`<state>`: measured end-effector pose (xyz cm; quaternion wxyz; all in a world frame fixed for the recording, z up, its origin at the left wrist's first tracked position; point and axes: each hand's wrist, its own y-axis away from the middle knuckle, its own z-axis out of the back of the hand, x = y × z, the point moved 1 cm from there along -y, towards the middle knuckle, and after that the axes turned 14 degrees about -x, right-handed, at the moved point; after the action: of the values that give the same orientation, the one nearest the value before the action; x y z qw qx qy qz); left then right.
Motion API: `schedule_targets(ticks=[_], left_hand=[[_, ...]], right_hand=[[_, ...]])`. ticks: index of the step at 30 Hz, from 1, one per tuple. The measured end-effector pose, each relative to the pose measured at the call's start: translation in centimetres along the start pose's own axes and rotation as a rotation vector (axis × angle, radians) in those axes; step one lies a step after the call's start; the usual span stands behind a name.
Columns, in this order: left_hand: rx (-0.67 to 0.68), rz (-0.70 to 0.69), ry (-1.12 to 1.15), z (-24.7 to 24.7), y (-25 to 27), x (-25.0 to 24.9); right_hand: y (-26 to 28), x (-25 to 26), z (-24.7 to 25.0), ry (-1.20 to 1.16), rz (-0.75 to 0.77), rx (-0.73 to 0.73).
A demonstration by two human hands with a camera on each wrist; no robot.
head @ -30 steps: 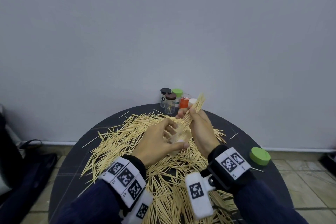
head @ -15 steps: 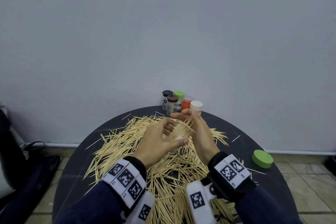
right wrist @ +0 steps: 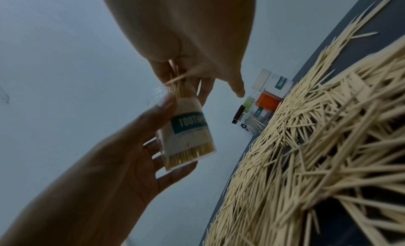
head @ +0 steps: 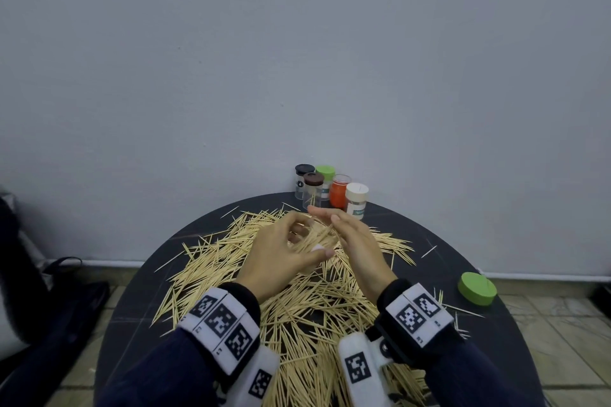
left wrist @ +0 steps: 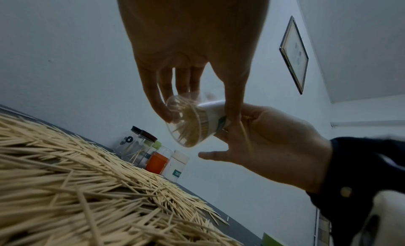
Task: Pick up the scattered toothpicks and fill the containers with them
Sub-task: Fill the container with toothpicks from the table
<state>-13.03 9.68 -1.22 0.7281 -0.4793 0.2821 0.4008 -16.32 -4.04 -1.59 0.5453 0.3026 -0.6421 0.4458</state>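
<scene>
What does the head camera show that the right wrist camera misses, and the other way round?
Only the head view shows the loose green lid near the table's right edge and both wristbands. Only the right wrist view shows the held jar's green label and the toothpicks packed inside. Both show the left hand gripping that jar, the right hand at its mouth, the toothpick pile and the row of jars.

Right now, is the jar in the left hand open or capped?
Open: the jar has no lid, and toothpicks stick out of its mouth.

Pale wooden toothpicks (head: 307, 314) cover a matt dark tabletop (head: 515, 334); the held container (right wrist: 188, 137) is clear glossy plastic, paper-labelled.
</scene>
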Motion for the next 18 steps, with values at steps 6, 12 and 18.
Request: schedule_targets(ticks=[6,12,18], left_hand=[[-0.023,0.029,-0.021,0.0,-0.3,0.2],[-0.077,0.007,-0.105,0.4,-0.4,0.6],[-0.099,-0.041,-0.241,0.5,-0.7,1.3]], right_hand=[[-0.2,0.0,0.3,0.033,-0.024,-0.033],[-0.7,0.4,1.2,0.092,0.002,-0.006],[-0.9,0.4,1.7,0.253,0.069,0.024]])
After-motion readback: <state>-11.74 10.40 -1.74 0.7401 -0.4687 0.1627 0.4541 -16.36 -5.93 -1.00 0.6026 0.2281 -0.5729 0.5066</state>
